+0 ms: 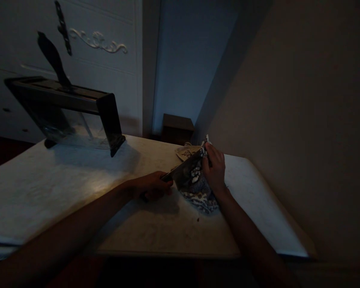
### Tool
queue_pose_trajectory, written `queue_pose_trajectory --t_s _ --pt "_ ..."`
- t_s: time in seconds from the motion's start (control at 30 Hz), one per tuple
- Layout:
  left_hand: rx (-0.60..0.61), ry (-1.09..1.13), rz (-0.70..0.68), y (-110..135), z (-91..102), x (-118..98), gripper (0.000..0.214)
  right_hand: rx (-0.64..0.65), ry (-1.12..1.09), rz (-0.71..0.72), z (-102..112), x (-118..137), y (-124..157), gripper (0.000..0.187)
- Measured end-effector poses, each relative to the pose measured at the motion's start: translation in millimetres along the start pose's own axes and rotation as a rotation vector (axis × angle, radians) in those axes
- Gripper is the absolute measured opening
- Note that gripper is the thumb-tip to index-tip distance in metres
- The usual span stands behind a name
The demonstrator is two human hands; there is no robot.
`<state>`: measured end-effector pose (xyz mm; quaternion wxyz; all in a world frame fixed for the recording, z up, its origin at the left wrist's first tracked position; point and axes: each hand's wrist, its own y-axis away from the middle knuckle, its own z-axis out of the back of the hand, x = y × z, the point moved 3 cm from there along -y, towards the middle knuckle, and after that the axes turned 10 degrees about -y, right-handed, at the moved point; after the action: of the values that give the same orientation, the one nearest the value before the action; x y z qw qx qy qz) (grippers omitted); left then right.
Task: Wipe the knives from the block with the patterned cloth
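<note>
My left hand is closed round the dark handle of a knife with a broad blade, which looks like a cleaver. Its blade slants up and away to the right, above the table. A grey and white patterned cloth lies against the blade, its lower part bunched on or just over the tabletop. My right hand grips the cloth's upper part near the blade's far end. Part of the blade is hidden behind cloth and fingers.
A knife block with clear sides stands at the table's back left, a black-handled knife in it. Behind the cleaver lies a tan patterned item. A brown box is beyond the table. A wall runs along the right.
</note>
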<state>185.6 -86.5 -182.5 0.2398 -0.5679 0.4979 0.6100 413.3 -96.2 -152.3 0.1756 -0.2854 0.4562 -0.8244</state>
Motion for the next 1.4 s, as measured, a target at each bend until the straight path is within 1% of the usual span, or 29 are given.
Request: queue_pose_trajectory --t_s 0.1,0.17,0.27,0.37,0.53,0.67,0.8,0.93,1.0,1.07,1.17,1.27,1.33,1.4 --pt "-0.015 -0.03 -0.006 0 0.7 1 0.034 -0.077 -0.023 -0.104 3 -13 2 0.042" --pt "-0.037 -0.046 0.002 0 0.9 1 0.034 -0.104 -0.083 -0.197 4 -21 3 0.039" --pt "-0.066 -0.067 0.01 0 0.5 2 0.035 -0.109 -0.215 -0.338 3 -29 5 0.035" --pt "-0.084 -0.076 -0.012 0 -0.4 1 0.034 -0.109 -0.307 -0.464 2 -33 7 0.033" --pt "-0.061 -0.008 -0.054 -1 0.1 3 0.036 -0.072 -0.385 -0.588 -1 -36 7 0.031" --pt "-0.039 0.08 -0.067 -3 3.6 7 0.035 -0.044 -0.41 -0.638 -3 -38 9 0.032" --pt "-0.07 0.133 -0.093 -3 5.9 7 0.038 -0.022 -0.429 -0.687 -6 -41 10 0.031" --pt "-0.106 0.183 -0.123 -3 7.5 6 0.039 -0.122 -0.443 -0.778 -7 -49 13 0.031" --pt "-0.111 0.21 -0.115 -3 8.7 7 0.038 -0.177 -0.444 -0.791 -6 -51 15 0.033" --pt "-0.112 0.226 -0.106 -4 9.7 8 0.036 -0.226 -0.439 -0.77 -5 -49 16 0.034" --pt "-0.111 0.251 -0.122 -4 10.3 7 0.032 -0.297 -0.419 -0.696 -4 -42 17 0.035" --pt "-0.043 0.308 -0.133 -5 8.3 6 0.027 -0.314 -0.42 -0.656 -6 -33 16 0.037" --pt "0.025 0.337 -0.115 -6 6.0 5 0.025 -0.301 -0.438 -0.667 -9 -30 16 0.038" --pt "0.066 0.343 -0.093 -6 4.3 6 0.025 -0.295 -0.472 -0.69 -11 -30 16 0.041"
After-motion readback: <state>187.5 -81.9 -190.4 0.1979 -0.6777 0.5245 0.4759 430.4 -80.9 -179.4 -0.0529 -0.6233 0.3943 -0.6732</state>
